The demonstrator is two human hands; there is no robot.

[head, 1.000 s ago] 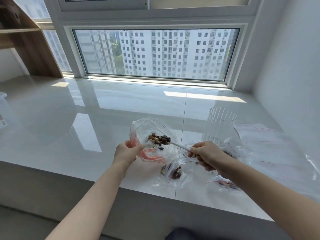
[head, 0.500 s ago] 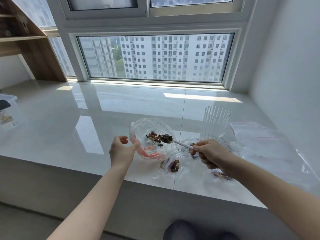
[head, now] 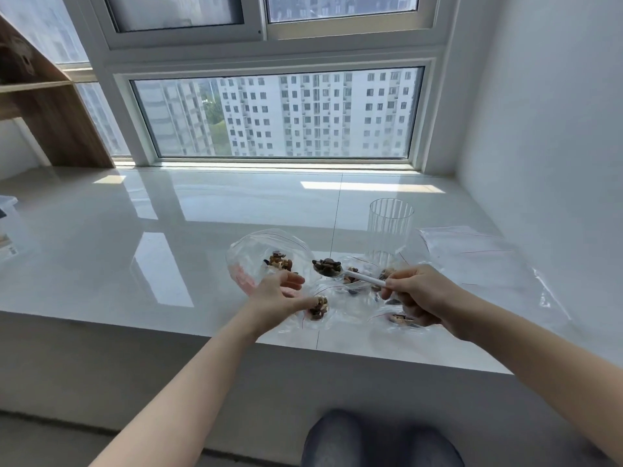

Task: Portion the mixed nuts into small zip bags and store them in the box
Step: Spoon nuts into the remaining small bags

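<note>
A large clear bag (head: 251,256) with a pink zip lies on the white sill and has mixed nuts (head: 279,261) inside. My left hand (head: 278,294) is just in front of it, fingers loosely spread, its fingertips touching a small zip bag of nuts (head: 318,307). My right hand (head: 418,294) grips the white handle of a spoon (head: 362,277). The spoon's bowl is heaped with nuts (head: 327,267) and hovers between the large bag and the small bags. Two more small bags with nuts (head: 401,320) (head: 352,279) lie under and beside the right hand.
A ribbed clear glass (head: 391,227) stands behind the right hand. A pile of empty zip bags (head: 472,252) lies to its right by the wall. A clear plastic box (head: 6,230) shows at the far left edge. Wooden shelving (head: 50,123) stands at the back left.
My left hand has let go of the large bag's mouth and dropped right to the small bag. The loaded spoon has come out of the large bag, to the right.
</note>
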